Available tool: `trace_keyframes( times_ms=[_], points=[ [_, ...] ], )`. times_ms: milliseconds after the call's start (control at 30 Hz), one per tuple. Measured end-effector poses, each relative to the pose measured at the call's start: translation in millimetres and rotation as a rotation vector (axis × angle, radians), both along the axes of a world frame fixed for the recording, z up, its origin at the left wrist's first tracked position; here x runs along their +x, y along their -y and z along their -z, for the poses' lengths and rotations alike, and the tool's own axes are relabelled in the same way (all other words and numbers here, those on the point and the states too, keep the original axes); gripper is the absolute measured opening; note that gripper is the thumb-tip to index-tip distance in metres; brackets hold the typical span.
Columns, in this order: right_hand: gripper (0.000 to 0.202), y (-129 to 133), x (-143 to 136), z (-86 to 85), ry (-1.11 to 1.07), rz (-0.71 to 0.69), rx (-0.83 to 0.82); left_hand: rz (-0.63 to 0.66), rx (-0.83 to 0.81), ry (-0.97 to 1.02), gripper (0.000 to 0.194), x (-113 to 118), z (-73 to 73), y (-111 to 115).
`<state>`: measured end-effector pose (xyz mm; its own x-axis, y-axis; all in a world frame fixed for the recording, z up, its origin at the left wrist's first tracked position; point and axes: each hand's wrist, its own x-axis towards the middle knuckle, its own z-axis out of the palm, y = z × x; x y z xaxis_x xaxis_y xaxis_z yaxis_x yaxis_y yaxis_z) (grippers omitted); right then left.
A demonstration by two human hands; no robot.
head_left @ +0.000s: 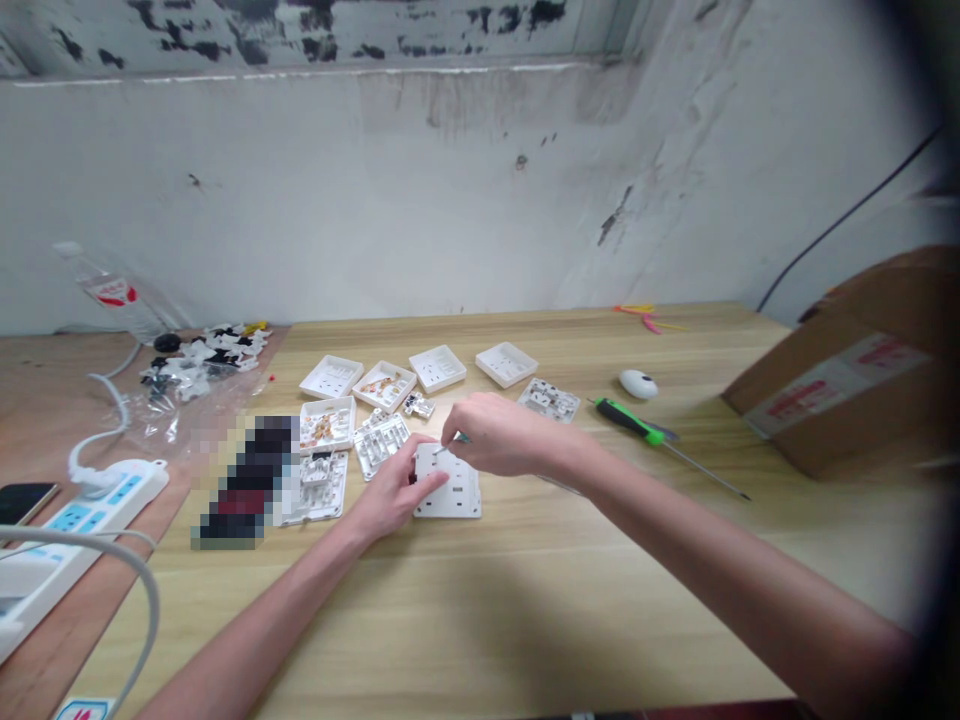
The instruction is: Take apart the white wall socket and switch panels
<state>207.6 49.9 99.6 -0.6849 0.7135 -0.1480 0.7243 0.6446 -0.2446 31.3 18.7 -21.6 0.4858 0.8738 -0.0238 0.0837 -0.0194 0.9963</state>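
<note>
My left hand (391, 492) grips the left edge of a white socket panel (452, 497), its thumb lying on the panel's slotted face. The panel is on the wooden table. Over its top edge is my right hand (491, 436), closed around a thin tool with a metal tip and a bit of teal showing; most of it is hidden by the fingers. The tip points down at the panel's upper left. Close by lie an open white socket base (381, 446) and a small metal-and-white part (418, 405).
White covers (506, 364) and trays with brass pieces (328, 424) lie behind. Another base (550, 400), a green-black screwdriver (630, 421) and a white oval object (638, 384) are to the right, before a cardboard box (847, 370). A power strip (112, 510) stands left.
</note>
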Motion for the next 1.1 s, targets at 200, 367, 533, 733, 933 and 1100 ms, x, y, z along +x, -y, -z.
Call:
trace_keyframes(
  times_ms=[200, 367, 533, 733, 933, 1100],
  points=[
    [0.021, 12.7, 1.9, 6.2, 0.08, -0.111, 0.136, -0.013, -0.013, 0.014, 0.039, 1.1, -1.8, 0.6],
    [0.017, 26.3, 3.8, 13.3, 0.138, -0.012, 0.194, -0.022, 0.026, -0.022, 0.034, 2.3, -5.1, 0.4],
    [0.02, 46.8, -6.4, 24.2, 0.163, 0.015, 0.301, -0.031, 0.045, -0.03, 0.031, 2.6, -4.8, -1.0],
    [0.026, 80.4, -22.2, 39.7, 0.207, 0.054, 0.482, -0.054, 0.059, -0.03, 0.029, 0.5, -1.3, -2.2],
    [0.023, 80.0, 6.9, 47.4, 0.056, 0.206, 0.479, -0.039, -0.014, 0.014, 0.033, 1.0, -2.6, -2.5],
    [0.026, 61.3, 32.0, 42.1, -0.067, 0.27, 0.339, -0.043, 0.012, 0.003, 0.035, 1.5, -4.7, -1.5]
  ],
)
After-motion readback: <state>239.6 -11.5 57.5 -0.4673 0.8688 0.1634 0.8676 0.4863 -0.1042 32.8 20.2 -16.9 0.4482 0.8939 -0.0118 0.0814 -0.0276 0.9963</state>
